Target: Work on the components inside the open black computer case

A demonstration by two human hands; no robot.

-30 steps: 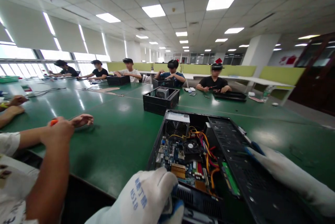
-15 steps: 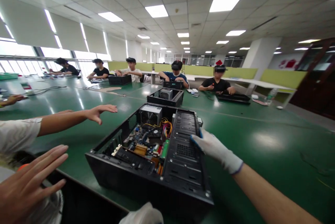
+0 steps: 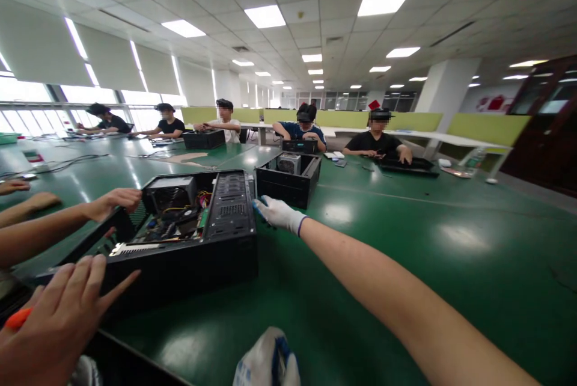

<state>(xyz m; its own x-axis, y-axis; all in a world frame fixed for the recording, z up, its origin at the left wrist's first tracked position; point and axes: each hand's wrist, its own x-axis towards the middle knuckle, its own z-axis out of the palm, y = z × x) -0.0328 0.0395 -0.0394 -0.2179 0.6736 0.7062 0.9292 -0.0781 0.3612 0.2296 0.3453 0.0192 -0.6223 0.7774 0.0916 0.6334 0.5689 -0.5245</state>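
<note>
While the person's gloved left hand (image 3: pixel 267 359) shows at the bottom edge, too cut off to tell its fingers' state, an open black computer case (image 3: pixel 180 269) lies to the left on a green table (image 3: pixel 383 296). A co-worker's bare hand (image 3: pixel 63 317), fingers slightly spread, is at its near-left corner; the co-worker's other hand (image 3: pixel 118 202) curls at its far-left edge. The person's gloved right hand (image 3: pixel 280 216) reaches to the case's right side, fingers extended and pressed together; whether they touch is unclear. Beyond stands a second case (image 3: pixel 286 186), then seated people (image 3: pixel 378 144).
</note>
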